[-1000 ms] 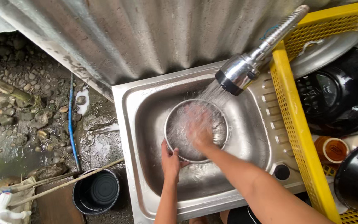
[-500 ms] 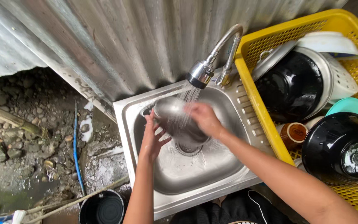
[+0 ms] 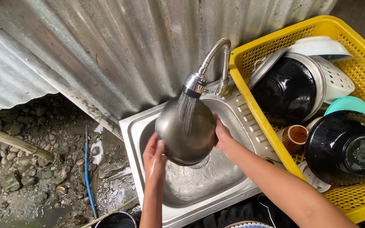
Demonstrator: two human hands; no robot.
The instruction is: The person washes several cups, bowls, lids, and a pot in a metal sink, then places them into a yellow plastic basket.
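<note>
A round steel bowl (image 3: 186,135) is held upside down over the steel sink (image 3: 199,185), its rounded bottom up under the water spraying from the flexible faucet head (image 3: 194,84). My left hand (image 3: 153,162) grips the bowl's left rim. My right hand (image 3: 221,131) holds its right side, fingers mostly hidden behind the bowl. Water runs off the bowl into the basin.
A yellow plastic crate (image 3: 360,198) right of the sink holds black pots (image 3: 346,147), a white colander (image 3: 336,80), a teal plate (image 3: 349,103), a brown cup (image 3: 294,137) and a lid. Corrugated metal wall (image 3: 119,50) stands behind. Stony wet ground, a blue hose (image 3: 87,169) and a black bucket (image 3: 115,220) lie left.
The bowl was open-side up low in the sink being rubbed inside; now both hands have lifted and flipped it bottom-up under the spray. The view has shifted left and down.
</note>
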